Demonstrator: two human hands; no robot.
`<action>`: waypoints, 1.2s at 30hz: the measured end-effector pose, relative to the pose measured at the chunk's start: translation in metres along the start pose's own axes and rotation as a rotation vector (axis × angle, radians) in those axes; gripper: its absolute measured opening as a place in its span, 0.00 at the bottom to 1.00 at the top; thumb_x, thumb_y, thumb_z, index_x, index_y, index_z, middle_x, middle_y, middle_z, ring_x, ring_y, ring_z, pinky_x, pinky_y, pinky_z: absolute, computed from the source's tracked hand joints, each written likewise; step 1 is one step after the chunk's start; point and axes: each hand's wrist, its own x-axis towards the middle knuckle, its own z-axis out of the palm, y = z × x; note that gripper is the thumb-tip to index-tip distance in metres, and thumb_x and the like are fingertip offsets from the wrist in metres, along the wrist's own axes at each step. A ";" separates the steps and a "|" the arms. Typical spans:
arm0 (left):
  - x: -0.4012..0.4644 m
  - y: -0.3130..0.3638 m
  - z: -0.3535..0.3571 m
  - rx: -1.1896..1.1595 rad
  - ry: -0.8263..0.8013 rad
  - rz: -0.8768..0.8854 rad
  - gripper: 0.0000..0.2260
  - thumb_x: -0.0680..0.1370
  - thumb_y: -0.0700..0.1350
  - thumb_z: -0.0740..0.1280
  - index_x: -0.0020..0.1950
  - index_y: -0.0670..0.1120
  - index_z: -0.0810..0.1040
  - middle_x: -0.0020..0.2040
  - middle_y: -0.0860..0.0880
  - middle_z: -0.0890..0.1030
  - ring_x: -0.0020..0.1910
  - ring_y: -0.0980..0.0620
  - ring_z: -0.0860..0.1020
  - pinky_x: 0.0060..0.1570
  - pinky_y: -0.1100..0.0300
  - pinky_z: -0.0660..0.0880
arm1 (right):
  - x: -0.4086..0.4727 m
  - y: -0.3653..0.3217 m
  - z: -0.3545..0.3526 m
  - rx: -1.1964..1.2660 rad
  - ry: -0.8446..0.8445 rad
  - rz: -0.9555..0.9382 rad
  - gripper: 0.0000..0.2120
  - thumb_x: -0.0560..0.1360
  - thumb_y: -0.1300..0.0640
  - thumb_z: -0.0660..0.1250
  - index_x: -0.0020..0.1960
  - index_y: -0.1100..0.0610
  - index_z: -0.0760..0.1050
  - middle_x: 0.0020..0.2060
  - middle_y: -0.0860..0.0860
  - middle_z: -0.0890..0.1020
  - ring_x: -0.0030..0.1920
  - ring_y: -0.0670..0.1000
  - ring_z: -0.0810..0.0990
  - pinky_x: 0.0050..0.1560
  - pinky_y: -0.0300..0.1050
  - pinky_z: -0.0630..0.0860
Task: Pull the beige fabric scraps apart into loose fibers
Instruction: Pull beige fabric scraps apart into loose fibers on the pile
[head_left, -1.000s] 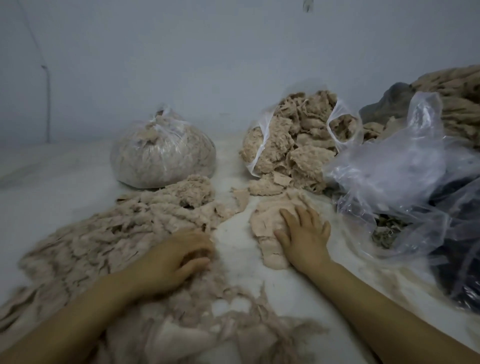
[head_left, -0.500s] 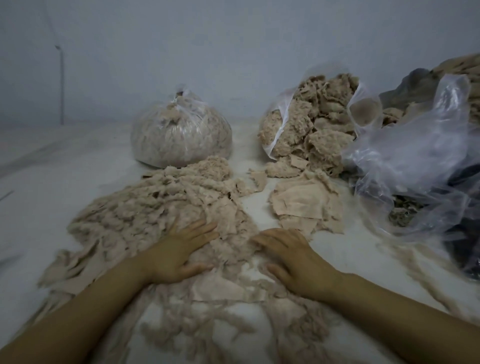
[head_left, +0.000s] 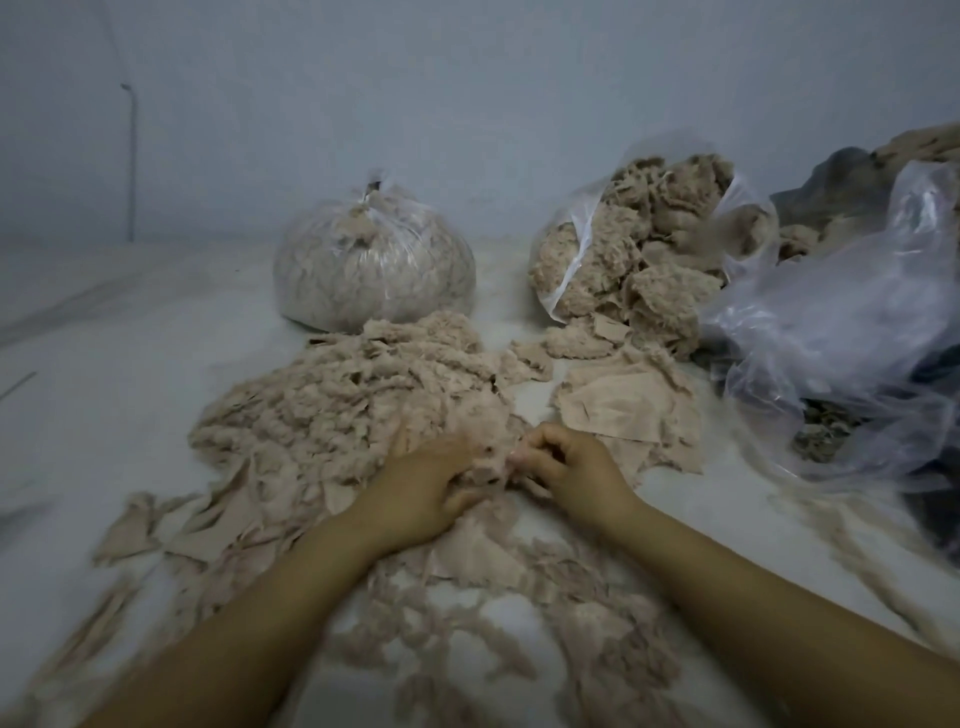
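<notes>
A wide heap of loose beige fibers (head_left: 353, 410) spreads over the white surface in front of me. Flat beige fabric scraps (head_left: 623, 410) lie in a small stack to its right, and more torn scraps (head_left: 483, 556) lie near my forearms. My left hand (head_left: 421, 493) and my right hand (head_left: 571, 467) meet at the heap's near edge, fingers curled, both pinching one small beige scrap (head_left: 496, 460) between them. The scrap is blurred and partly hidden by my fingers.
A tied clear bag of fibers (head_left: 374, 265) stands at the back. An open bag spilling beige scraps (head_left: 639, 260) lies to its right. Crumpled clear plastic (head_left: 841, 332) and dark material fill the far right. A grey wall rises behind.
My hands lay flat and apart on the fabric before. They have now come together at the heap's edge and curled onto a small scrap. The view has shifted slightly.
</notes>
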 end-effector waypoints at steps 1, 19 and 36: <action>0.000 -0.003 0.002 0.021 0.007 -0.033 0.16 0.80 0.53 0.59 0.67 0.51 0.73 0.70 0.55 0.70 0.70 0.56 0.65 0.74 0.47 0.46 | -0.001 0.001 -0.001 0.086 0.013 0.036 0.11 0.75 0.60 0.69 0.35 0.57 0.73 0.25 0.42 0.72 0.26 0.39 0.68 0.31 0.31 0.66; 0.032 0.018 0.003 -0.603 0.164 -0.104 0.16 0.79 0.44 0.64 0.31 0.47 0.67 0.27 0.54 0.66 0.28 0.58 0.66 0.34 0.57 0.63 | -0.005 0.016 -0.020 0.508 0.052 0.158 0.14 0.78 0.58 0.65 0.34 0.54 0.69 0.28 0.49 0.68 0.32 0.49 0.65 0.36 0.43 0.64; 0.043 0.061 0.011 -0.686 0.212 -0.077 0.10 0.80 0.44 0.62 0.41 0.43 0.76 0.31 0.57 0.72 0.32 0.58 0.70 0.37 0.60 0.67 | -0.004 0.016 -0.017 0.824 0.394 0.347 0.06 0.76 0.58 0.68 0.42 0.60 0.78 0.35 0.55 0.82 0.36 0.53 0.81 0.40 0.49 0.79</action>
